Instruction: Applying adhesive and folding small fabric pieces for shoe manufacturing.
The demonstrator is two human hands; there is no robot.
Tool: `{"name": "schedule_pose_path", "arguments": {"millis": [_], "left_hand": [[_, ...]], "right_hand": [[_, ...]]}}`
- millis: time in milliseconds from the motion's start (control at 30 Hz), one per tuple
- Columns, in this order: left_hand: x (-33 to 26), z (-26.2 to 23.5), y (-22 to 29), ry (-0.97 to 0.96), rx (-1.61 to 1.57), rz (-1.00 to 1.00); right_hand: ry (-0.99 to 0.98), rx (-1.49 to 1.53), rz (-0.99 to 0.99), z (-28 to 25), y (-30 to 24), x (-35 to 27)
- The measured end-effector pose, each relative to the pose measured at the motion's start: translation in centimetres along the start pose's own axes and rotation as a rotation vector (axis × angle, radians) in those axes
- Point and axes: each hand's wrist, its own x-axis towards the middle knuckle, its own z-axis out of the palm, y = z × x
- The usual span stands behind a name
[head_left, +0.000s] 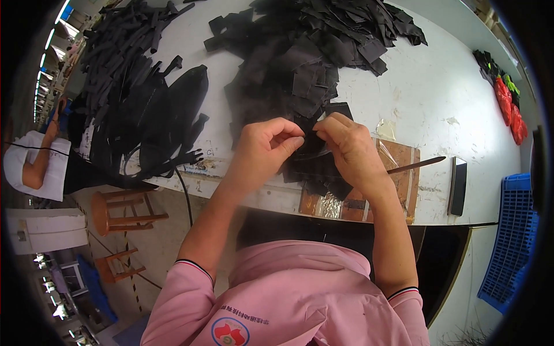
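My left hand point(265, 147) and my right hand point(349, 147) meet over the near edge of the white table. Both are closed in a pinch, their fingertips a small gap apart. A black fabric piece point(314, 149) lies at and under the fingertips; each hand seems to grip its edge, though the dark cloth makes the exact hold hard to see. More black fabric pieces point(317, 173) sit just below it, over a brown board point(404, 190) with clear tape on it. A slim dark blade-like tool point(418, 165) projects from beside my right wrist.
A big heap of cut black fabric point(311, 52) covers the far middle. Black strips point(124, 57) and black pouches with straps point(167, 115) lie left. A phone point(457, 185) rests right, near a blue crate point(508, 236). Wooden stools point(127, 212) and another person point(37, 164) are left.
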Motion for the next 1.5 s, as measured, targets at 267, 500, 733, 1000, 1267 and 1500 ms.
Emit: {"name": "schedule_pose_path", "arguments": {"millis": [267, 500, 733, 1000, 1267, 1500], "left_hand": [[-0.3, -0.2, 0.0, -0.146, -0.050, -0.034], [-3.1, 2.6, 0.4, 0.093, -0.566, -0.167], [-4.8, 6.9, 0.5, 0.491, 0.251, 0.391], [-4.0, 7.5, 0.0, 0.249, -0.676, -0.178], [-4.4, 7.7, -1.8, 0.330, -0.281, -0.036], [-4.6, 8.4, -0.3, 0.148, -0.656, -0.100]], "right_hand": [[0.025, 0.002, -0.071, 0.0, 0.2, -0.7], [0.282, 0.245, 0.231, 0.8, -2.8, -4.2], [0.415, 0.275, 0.282, 1.7, -3.2, -5.6], [0.556, 0.120, 0.383, 2.6, -0.8, -7.1], [0.152, 1.478, 0.831, 2.1, 0.1, -8.8], [0.223, 1.465, 0.696, 2.2, 0.9, -10.3]]}}
